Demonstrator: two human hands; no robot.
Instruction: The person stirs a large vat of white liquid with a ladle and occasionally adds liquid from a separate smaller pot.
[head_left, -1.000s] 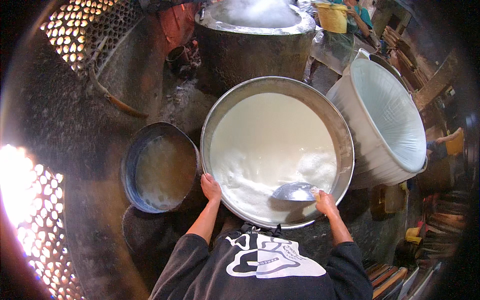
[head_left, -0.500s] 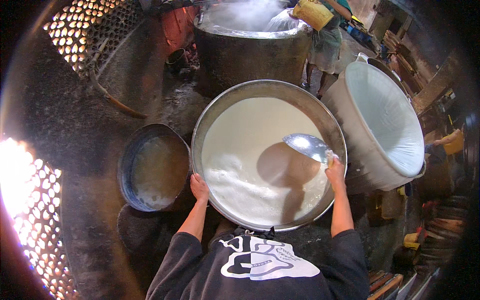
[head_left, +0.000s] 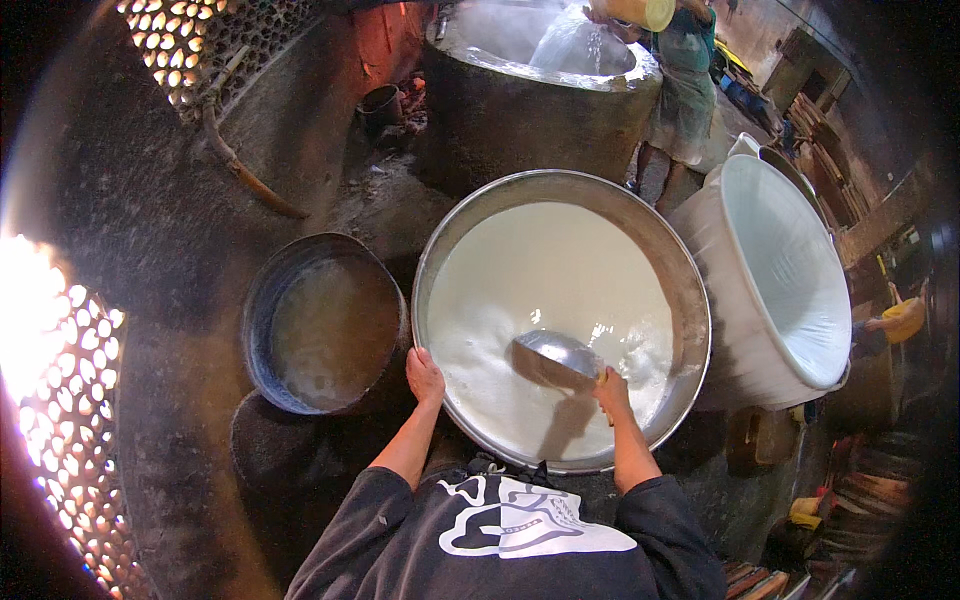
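A wide round metal basin (head_left: pixel 690 300) stands in front of me, holding a milky white liquid (head_left: pixel 560 260) with foam toward its near left. My left hand (head_left: pixel 425 376) is closed on the basin's left rim. In my right hand (head_left: pixel 612 392) is the handle of a shiny metal scoop (head_left: pixel 558 350). The scoop's broad bowl is low over the near middle of the liquid, tilted, with a dark shadow beside it. Whether its lower edge touches the liquid I cannot tell.
Left of the basin sits a smaller dark tub (head_left: pixel 262 350) of brownish liquid. A large white-lined barrel (head_left: pixel 720 290) leans at the right. Beyond the basin, a person tips water from a yellow bucket (head_left: pixel 650 12) into a big steaming vat (head_left: pixel 530 130).
My right hand has brought the scoop left, nearer to me and lower over the liquid. My left hand stays on the rim. The whole view has shifted slightly.
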